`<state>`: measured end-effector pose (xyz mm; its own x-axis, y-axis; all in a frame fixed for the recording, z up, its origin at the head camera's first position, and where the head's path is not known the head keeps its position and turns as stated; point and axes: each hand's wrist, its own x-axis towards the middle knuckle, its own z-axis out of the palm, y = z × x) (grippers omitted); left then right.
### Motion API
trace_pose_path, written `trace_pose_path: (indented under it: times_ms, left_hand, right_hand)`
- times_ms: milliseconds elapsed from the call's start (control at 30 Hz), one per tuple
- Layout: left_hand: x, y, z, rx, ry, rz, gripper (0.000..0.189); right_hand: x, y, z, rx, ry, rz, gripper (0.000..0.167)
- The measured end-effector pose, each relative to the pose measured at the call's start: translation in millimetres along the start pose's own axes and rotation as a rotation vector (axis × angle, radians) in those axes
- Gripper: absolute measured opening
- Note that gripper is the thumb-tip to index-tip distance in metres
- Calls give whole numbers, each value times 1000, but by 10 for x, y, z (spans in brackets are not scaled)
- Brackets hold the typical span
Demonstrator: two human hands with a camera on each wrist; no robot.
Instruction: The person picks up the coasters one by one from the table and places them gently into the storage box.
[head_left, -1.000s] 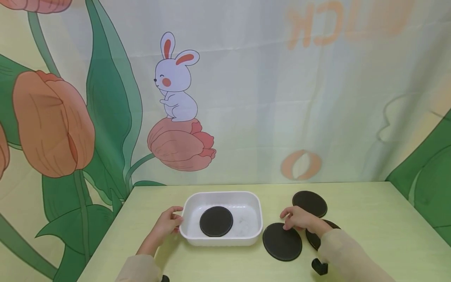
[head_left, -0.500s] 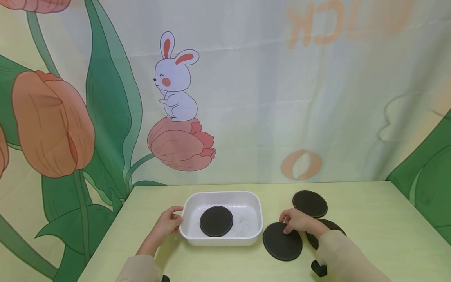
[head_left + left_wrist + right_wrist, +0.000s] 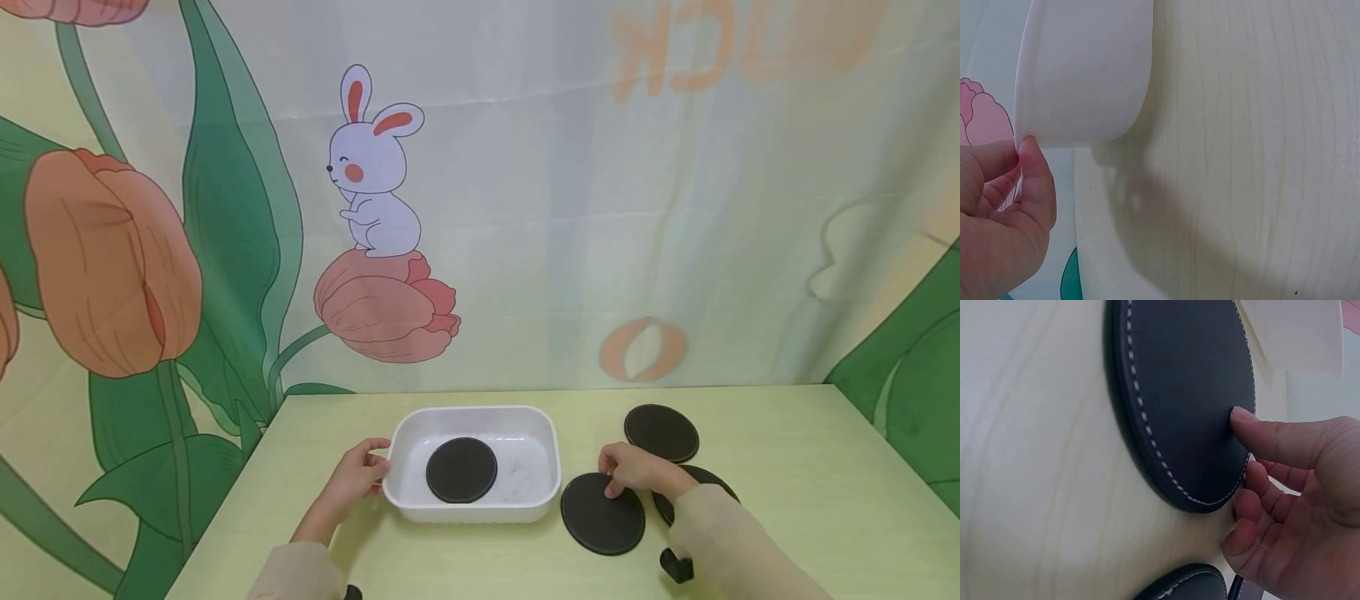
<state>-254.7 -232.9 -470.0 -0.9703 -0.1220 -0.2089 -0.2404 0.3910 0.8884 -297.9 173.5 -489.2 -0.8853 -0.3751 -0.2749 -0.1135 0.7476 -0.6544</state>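
Note:
My left hand [image 3: 358,475] pinches the left rim of a white rectangular baking dish [image 3: 476,516]. In the left wrist view the thumb and a finger meet at the edge of the dish [image 3: 1085,81]. Inside the dish lies a round black coaster [image 3: 461,471]. To the dish's right, my right hand [image 3: 636,469] pinches the far edge of another black coaster [image 3: 600,518]. The right wrist view shows pale stitching round this coaster [image 3: 1185,375], with the thumb on its top and the other fingers curled at its edge.
Two more black coasters lie on the pale wooden table [image 3: 810,483]: one at the back [image 3: 662,432], the other [image 3: 708,482] partly hidden by the right arm. A printed curtain [image 3: 540,208] hangs behind the table. Black wrist gear [image 3: 677,567] shows under the right sleeve.
My right thumb and fingers have settled onto the coaster's far edge, and the right sleeve has shifted slightly. The left hand and dish stay in place.

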Motion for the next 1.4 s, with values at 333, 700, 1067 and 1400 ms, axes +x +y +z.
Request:
trace_pose_path:
  times_ms: [333,700,1067,1400]
  left_hand:
    - [7,0,17,2,9,-8,34]
    - [22,-65,23,-4,1,2,34]
    - [-6,-32,21,-13,4,5,34]
    - [-6,-3,9,-25,-6,24,34]
  right_hand:
    - [-10,-4,-19,24,-14,16,27]
    - [-96,-4,-81,145,-38,19,27]
    - [-217,-10,-224,224,-71,10,25]
    - [-378,24,-414,322,-244,-94,32]
